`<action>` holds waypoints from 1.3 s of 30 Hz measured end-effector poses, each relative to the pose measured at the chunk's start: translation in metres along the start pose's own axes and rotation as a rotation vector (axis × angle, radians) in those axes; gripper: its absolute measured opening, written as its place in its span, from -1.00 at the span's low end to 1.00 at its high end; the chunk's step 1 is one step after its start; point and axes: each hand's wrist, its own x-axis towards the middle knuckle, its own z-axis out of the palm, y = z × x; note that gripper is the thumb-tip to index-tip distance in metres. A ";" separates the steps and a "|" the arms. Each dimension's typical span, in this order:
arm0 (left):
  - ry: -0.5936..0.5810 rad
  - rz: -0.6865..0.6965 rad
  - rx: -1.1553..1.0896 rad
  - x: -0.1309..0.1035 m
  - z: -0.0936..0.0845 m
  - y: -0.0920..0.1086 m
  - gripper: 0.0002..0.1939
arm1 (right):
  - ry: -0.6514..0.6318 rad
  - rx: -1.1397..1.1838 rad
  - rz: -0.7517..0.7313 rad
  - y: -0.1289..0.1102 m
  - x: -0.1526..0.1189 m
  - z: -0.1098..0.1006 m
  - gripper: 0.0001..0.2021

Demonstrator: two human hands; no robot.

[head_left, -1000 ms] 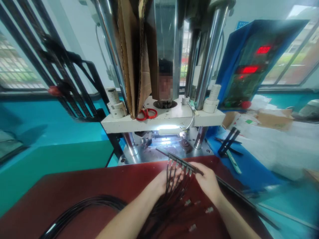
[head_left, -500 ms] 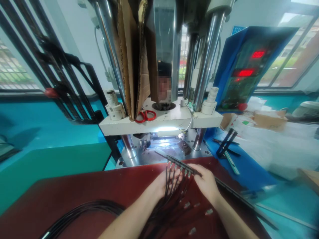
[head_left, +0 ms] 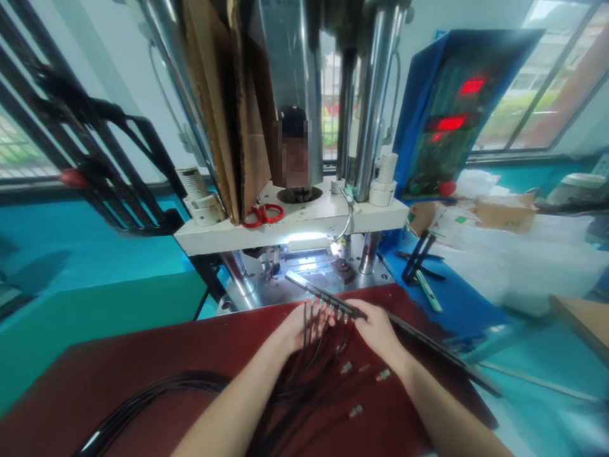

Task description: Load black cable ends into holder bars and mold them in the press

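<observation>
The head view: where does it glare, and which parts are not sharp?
Head view: glare from the lamp under the white plate, spilling onto the metal base; red digits glow hazily. Also head view: white wrapping at right is smeared; lower connectors are soft.

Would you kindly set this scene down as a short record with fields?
Left hand: among the cables, beside the bar; grip unclear
Right hand: gripping the bar
Cables: some end at the bar, others over the table
Press: beyond the table, red-handled scissors on it
Control box: right of the press, displays lit red
</observation>
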 end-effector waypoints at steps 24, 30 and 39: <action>0.089 0.645 1.896 -0.057 0.099 -0.074 -0.86 | -0.074 0.348 0.160 0.010 0.004 0.001 -0.58; 0.212 0.738 1.632 -0.053 0.095 -0.066 -0.92 | -0.111 0.448 0.240 -0.003 0.003 -0.004 -0.59; 0.617 0.633 1.791 -0.038 0.077 -0.033 -0.84 | -0.126 0.411 0.313 0.000 0.005 0.001 -0.68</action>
